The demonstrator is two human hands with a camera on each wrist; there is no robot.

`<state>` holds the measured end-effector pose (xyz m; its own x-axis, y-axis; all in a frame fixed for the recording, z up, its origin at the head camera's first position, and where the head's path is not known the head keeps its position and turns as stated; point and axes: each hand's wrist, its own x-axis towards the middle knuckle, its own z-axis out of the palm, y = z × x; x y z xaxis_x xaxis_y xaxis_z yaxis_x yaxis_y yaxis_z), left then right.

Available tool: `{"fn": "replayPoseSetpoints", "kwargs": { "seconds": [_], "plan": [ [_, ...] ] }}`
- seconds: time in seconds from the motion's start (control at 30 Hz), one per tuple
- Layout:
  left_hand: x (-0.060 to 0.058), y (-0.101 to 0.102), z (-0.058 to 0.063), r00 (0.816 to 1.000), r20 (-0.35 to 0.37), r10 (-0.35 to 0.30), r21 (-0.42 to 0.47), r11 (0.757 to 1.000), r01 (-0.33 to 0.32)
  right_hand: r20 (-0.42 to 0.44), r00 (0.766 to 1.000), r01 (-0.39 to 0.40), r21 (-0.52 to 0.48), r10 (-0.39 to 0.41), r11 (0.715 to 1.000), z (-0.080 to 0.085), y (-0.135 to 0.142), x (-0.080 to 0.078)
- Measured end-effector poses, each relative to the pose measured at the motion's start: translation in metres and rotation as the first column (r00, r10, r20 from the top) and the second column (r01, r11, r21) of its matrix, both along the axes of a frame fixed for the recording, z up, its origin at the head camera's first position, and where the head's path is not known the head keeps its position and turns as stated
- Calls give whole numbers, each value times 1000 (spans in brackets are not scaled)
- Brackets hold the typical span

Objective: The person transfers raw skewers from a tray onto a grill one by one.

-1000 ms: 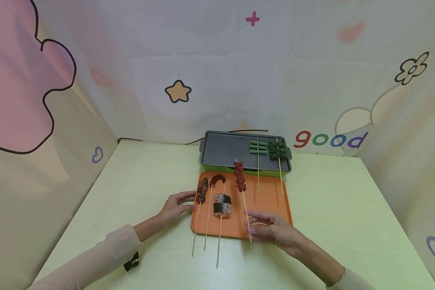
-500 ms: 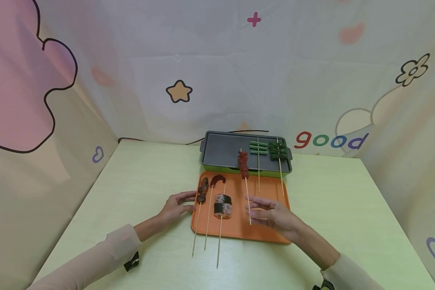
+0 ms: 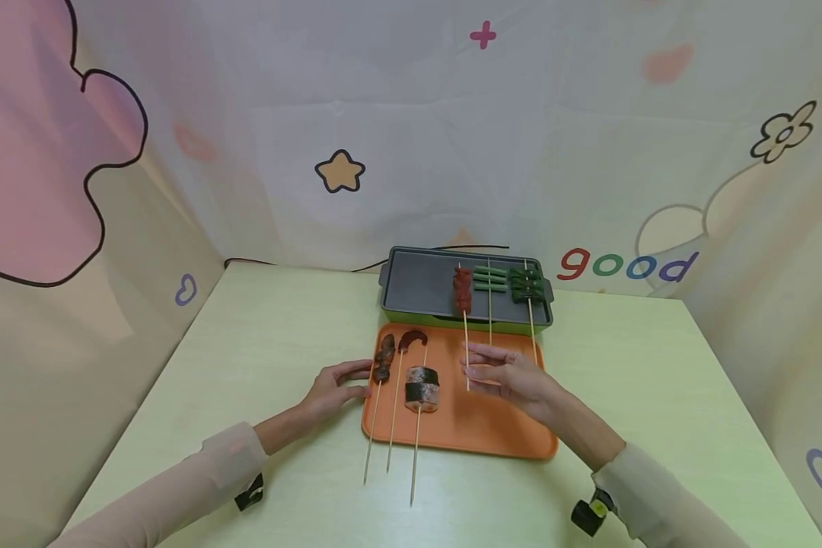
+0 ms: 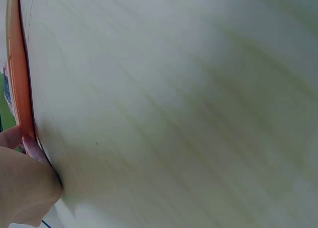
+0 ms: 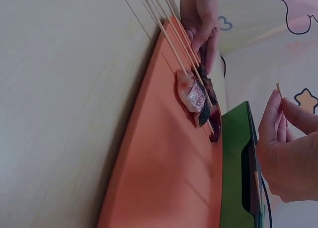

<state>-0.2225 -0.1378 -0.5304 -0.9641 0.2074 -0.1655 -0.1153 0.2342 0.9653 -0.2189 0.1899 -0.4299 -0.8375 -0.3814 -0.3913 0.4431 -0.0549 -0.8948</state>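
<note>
My right hand pinches the lower stick of a red meat skewer between thumb and fingertips. The meat overlaps the front part of the grey griddle plate, left of the green bean skewer. In the right wrist view, the stick's end pokes out above the pinching fingers. My left hand rests at the left rim of the orange tray, its fingers fairly straight. Close to it on the tray lies a dark brown skewer.
Beside it on the tray are a curved dark red skewer and a seaweed-wrapped roll skewer, sticks jutting past the front rim. A leafy green skewer lies at the griddle's right end. A patterned curtain hangs behind the table.
My right hand has moved away from me and slightly right, carrying the red meat skewer from over the tray to over the griddle plate. The left hand has stayed at the tray's rim.
</note>
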Motion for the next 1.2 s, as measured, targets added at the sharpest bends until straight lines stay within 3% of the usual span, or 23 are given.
{"fn": "replayPoseSetpoints", "kwargs": {
  "seconds": [0.3,0.53,0.83,1.2],
  "plan": [
    [-1,-1,-1,1000,-6,0,1,1000,0,2,999,45,-39,-45,998,7,-7,-28],
    [-1,-2,0,1000,0,7,0,1000,-7,-6,1000,13,-32,-13,999,9,-6,-44],
    [0,-2,0,1000,4,-10,23,1000,10,2,1000,17,40,-17,999,5,-6,-50],
    [0,-2,-1,1000,4,-14,20,1000,13,-126,992,39,204,-14,978,3,-6,-53]
  ]
}}
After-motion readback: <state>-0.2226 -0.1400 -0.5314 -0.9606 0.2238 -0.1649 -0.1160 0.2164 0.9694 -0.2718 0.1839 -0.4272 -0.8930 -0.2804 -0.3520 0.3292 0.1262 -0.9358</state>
